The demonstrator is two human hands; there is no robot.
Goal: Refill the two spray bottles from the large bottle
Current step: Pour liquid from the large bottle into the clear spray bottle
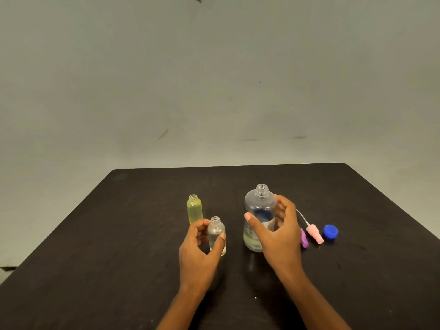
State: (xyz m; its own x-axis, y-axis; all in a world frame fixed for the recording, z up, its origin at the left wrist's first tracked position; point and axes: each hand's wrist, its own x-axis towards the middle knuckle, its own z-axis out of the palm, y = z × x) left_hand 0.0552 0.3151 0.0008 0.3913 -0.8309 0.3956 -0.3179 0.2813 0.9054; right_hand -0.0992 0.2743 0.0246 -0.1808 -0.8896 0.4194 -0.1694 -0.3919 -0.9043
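The large clear bottle (258, 210) stands uncapped on the dark table (119, 234), with a little liquid at its bottom. My right hand (278, 234) curls round it, thumb on the front and fingers on its right side. A small clear spray bottle (216, 231), also uncapped, stands left of it, and my left hand (198, 251) holds it between thumb and fingers. Behind that stands the second small bottle (194, 208), yellow-tinted and open at the top.
Right of the large bottle lie a purple spray head (304, 240), a pink spray head (314, 233) with a white tube, and a blue cap (331, 232). A pale wall rises behind the table's far edge.
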